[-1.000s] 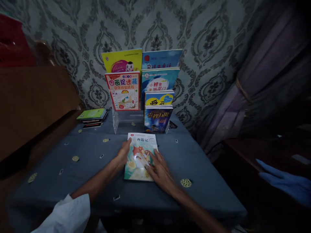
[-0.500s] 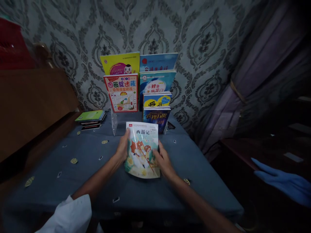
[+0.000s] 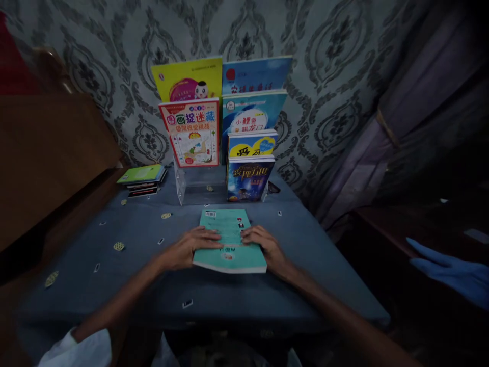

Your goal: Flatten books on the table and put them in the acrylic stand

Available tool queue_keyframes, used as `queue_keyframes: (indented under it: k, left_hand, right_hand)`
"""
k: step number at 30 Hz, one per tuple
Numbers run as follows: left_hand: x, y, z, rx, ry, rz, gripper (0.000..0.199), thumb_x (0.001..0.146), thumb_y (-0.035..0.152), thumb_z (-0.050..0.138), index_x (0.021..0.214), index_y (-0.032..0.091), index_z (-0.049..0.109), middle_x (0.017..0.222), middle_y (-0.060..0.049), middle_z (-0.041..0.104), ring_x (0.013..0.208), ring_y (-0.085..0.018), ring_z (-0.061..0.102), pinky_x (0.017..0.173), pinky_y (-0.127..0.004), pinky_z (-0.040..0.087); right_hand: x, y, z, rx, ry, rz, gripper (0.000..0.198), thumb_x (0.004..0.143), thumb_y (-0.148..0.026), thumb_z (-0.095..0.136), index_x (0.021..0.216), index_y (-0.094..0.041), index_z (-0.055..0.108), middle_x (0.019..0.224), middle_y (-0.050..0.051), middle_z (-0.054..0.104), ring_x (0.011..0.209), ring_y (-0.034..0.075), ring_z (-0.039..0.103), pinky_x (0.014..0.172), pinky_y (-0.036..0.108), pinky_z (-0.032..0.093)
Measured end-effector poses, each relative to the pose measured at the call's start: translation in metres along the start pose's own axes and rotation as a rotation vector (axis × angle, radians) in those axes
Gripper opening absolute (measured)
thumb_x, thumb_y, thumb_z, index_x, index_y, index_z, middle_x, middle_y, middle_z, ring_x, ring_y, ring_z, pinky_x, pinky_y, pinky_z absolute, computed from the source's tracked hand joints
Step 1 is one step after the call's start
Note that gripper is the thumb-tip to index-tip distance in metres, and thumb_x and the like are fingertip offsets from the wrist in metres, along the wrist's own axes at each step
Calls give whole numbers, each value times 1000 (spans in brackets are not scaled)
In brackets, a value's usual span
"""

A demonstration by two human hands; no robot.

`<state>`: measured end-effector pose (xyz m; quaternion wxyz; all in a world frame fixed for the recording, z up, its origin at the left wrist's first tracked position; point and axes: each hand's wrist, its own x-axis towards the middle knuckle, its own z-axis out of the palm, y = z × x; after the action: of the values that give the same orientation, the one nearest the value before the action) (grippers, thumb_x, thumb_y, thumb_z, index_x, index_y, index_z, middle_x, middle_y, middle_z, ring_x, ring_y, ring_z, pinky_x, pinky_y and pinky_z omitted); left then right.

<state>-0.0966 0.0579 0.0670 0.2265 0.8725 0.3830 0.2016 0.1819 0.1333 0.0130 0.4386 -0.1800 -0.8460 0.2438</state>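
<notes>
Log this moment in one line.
teal book: barcode side up | left hand: fingers on its left part | right hand: fingers on its right part | clear stand: beyond, holding books

Paperback book [image 3: 232, 237], closed; turquoise back cover uppermost, barcode at far left corner, printing near the close edge inverted, pale page edge showing. Located in front of clear book stand [image 3: 180, 188], near, not touching.

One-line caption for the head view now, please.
Left hand and right hand hold a teal book in front of a clear rack of books.
</notes>
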Motion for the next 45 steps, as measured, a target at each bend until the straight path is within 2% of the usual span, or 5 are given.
queue_keyframes:
  k: [9, 17, 31, 38, 45]
  left_hand:
    - [-22, -7, 44, 49, -20, -57, 50, 93, 45, 60, 142, 35, 54, 149, -5, 52, 143, -29, 42, 123, -53, 19]
    - [-21, 2, 45, 81, 12, -124, 44, 86, 24, 63, 129, 32, 67, 123, -6, 71, 120, -29, 61, 112, -47, 40]
    - [-23, -7, 44, 109, -49, -42, 56, 93, 38, 62, 147, 34, 47, 153, -5, 47, 147, -29, 36, 123, -53, 19]
    - [-39, 9, 46, 457, -103, -186, 87, 85, 7, 55, 159, 27, 15, 166, -9, 17, 154, -30, 11, 123, -53, 21]
    - [-42, -11, 19, 255, -111, -288, 54, 99, 21, 41, 153, 24, 36, 159, -8, 37, 148, -25, 34, 121, -43, 29]
  right_hand:
    - [-6, -24, -20, -25, -500, 285, 38, 97, -30, 42, 126, -32, 68, 132, 3, 67, 130, 26, 55, 110, 49, 45]
    - [65, -29, 80, 88, -571, 183, 58, 101, -51, 38, 147, -18, 49, 155, 7, 44, 147, 24, 35, 122, 42, 31]
    - [57, 56, 62, -352, -350, 354, 71, 97, -59, 40, 149, -10, 43, 158, 19, 37, 150, 32, 27, 123, 53, 21]
    - [21, 57, 38, -386, -208, 462, 67, 97, -53, 39, 151, -13, 41, 162, 15, 31, 151, 34, 23, 121, 57, 24]
    - [14, 48, 29, -348, -146, 518, 56, 96, -45, 44, 143, -15, 53, 159, 14, 38, 144, 34, 38, 118, 53, 33]
